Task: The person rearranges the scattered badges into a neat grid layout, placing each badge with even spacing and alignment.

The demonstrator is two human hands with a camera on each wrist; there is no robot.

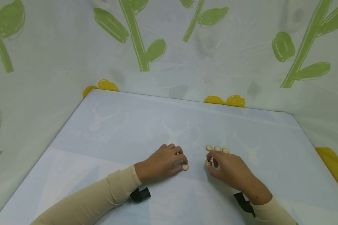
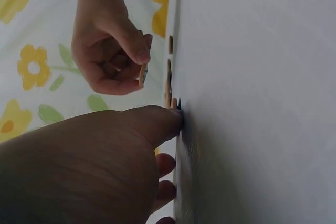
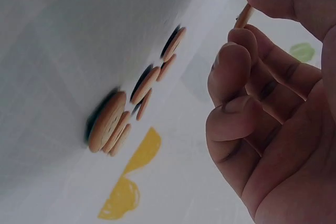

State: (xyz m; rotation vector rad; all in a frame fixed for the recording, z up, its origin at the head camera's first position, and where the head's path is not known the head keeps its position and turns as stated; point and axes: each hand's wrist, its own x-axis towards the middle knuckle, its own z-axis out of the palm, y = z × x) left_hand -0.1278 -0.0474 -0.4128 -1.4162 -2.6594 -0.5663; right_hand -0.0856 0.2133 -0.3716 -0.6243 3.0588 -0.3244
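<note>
My right hand pinches a round wooden button between thumb and forefinger, raised off the table; the right wrist view shows this button edge-on at the fingertips. Just beyond the hand, wooden buttons lie in a short row. To the left, my left hand rests low on the table with its fingers bent, thumb and forefinger at another button. Close up in the left wrist view, the left thumb covers much of that button. Several buttons lie flat in the right wrist view.
The table has a pale cover with faint deer-head prints. Behind it hangs a white cloth with green leaves and yellow flowers. Dark straps sit at both wrists.
</note>
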